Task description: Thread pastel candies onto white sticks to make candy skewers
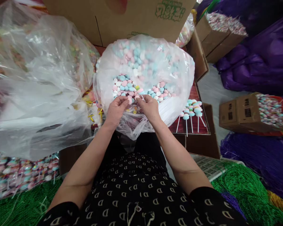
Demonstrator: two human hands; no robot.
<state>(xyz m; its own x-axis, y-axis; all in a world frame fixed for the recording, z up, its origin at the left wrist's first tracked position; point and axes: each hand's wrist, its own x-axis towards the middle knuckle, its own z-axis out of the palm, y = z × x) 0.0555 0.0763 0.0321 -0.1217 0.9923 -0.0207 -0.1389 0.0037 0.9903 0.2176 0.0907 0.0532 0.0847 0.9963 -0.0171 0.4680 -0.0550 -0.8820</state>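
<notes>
Head view, left hand (116, 110), right hand (149, 108) at plastic bag rim (122, 125), right fingers (138, 98) pinching lollipop stick (142, 98) (left unclear)

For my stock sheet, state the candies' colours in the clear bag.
Mostly pastel pink, blue and white candies, clearest in the head view.

Room thru bag mouth (141, 94); poly bag (37, 84) blocks L, carton (141, 18) fwd.

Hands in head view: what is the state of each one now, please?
Left hand: closed, at a pink candy.
Right hand: closed, seems on a white stick.
</notes>
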